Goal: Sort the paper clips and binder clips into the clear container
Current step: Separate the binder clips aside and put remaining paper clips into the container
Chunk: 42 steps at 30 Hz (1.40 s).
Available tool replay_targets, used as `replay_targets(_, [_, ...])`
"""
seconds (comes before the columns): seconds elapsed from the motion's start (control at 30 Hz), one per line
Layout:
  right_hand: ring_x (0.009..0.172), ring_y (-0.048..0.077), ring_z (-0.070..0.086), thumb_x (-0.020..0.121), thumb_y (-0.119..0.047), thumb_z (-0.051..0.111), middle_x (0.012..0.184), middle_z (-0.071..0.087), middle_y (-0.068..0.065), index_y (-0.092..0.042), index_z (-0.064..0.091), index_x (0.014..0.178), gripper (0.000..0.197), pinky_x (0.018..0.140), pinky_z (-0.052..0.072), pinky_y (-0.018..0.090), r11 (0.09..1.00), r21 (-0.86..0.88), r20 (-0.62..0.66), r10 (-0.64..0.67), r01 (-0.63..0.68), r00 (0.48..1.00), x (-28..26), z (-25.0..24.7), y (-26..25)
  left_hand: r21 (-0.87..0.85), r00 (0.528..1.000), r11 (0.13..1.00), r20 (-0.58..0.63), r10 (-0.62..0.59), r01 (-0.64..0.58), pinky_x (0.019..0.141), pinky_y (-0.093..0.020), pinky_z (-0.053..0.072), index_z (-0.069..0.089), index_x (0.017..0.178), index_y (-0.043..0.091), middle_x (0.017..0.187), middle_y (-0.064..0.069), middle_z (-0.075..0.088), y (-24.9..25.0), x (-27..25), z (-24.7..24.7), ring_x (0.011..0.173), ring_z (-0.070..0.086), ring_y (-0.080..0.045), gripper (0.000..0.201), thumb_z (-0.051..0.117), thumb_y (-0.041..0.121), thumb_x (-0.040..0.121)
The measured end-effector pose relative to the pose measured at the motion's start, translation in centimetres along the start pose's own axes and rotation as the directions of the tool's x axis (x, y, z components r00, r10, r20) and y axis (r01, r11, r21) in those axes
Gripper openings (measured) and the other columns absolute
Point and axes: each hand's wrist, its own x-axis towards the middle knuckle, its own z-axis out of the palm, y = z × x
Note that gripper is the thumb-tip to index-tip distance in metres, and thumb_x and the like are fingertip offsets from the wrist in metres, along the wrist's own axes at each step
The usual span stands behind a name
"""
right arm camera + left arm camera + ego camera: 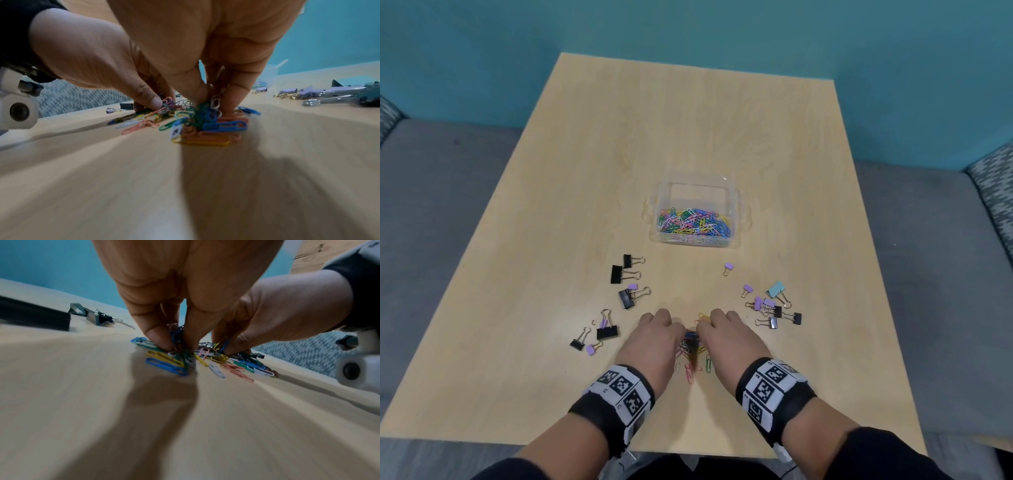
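Between both hands' fingers (160, 337), seemingly: paper clips (174, 360)

Bare table (688, 144) strip runs from hands to clear container (697, 236). Flanked by binder clips left (625, 274) and binder clips right (770, 305); lone purple clip (728, 268) beside strip.

Paper clips (693, 224) in the clear container (697, 181): blue, green, pink, yellow, white. Binder clips on the pale wood-grain table (585, 178): black (616, 274), lilac (728, 266), one light teal (776, 289). Wall (722, 34) teal; wristbands (619, 390) black with black-and-white square markers.
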Motion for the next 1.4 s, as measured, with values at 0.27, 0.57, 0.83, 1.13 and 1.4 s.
replay_targets(0.27, [0.078,0.021,0.036,0.075,0.01,0.047,0.092,0.04,0.004,-0.017,0.044,0.094,0.033,0.064,0.031,0.032,0.997,0.078,0.037,-0.007,0.004,0.999,0.6,-0.9,1.0,-0.067,0.998,0.997,0.047,-0.036,0.039,0.055,-0.03,0.035,0.056,0.084,0.019,0.082,0.003,0.044,-0.9,0.6,-0.6,0.067,0.047,-0.018,0.013,0.058,0.006,0.082])
replay_targets(0.57, [0.079,0.024,0.052,0.09,-0.01,0.046,0.089,0.054,0.004,-0.018,0.055,0.086,0.013,0.068,0.044,0.035,0.954,0.298,0.01,0.04,-0.041,0.999,2.3,-4.6,3.0,-0.459,0.976,0.862,0.149,-0.161,0.212,0.062,-0.024,0.044,0.064,0.074,0.027,0.074,0.011,0.06,-1.7,2.5,-5.3,0.066,0.058,-0.008,0.014,0.06,0.018,0.083])
replay_targets(0.83, [0.074,0.026,0.056,0.085,-0.008,0.049,0.084,0.06,0.005,-0.019,0.054,0.076,0.015,0.063,0.045,0.033,0.935,0.333,-0.217,0.202,-0.123,0.955,9.9,-12.0,6.0,-0.554,0.966,0.82,-0.098,-0.238,0.146,0.048,-0.019,0.037,0.068,0.076,0.02,0.053,0.006,0.058,-2.0,11.8,-13.1,0.046,0.052,-0.006,0.012,0.061,0.011,0.081])
replay_targets(1.13, [0.099,0.032,0.056,0.09,-0.022,0.051,0.115,0.056,0.012,-0.015,0.053,0.124,0.035,0.083,0.047,0.04,0.959,0.26,-0.269,0.187,-0.116,0.945,9.3,-13.0,5.4,-0.478,0.961,0.873,-0.184,-0.205,0.095,0.075,-0.024,0.042,0.067,0.108,0.021,0.104,-0.001,0.065,-2.9,12.5,-12.5,0.088,0.061,-0.018,0.024,0.063,0.026,0.085])
replay_targets(1.4, [0.138,0.032,0.027,0.08,-0.027,0.065,0.148,0.031,0.011,-0.015,0.024,0.145,0.078,0.103,0.041,0.042,0.996,-0.023,-0.009,-0.088,0.088,0.996,-3.9,0.0,3.0,-0.184,1.0,0.983,-0.003,0.016,-0.016,0.097,-0.037,0.045,0.037,0.136,0.021,0.139,-0.01,0.04,-2.6,-3.6,-1.5,0.124,0.044,-0.029,0.07,0.07,0.034,0.076])
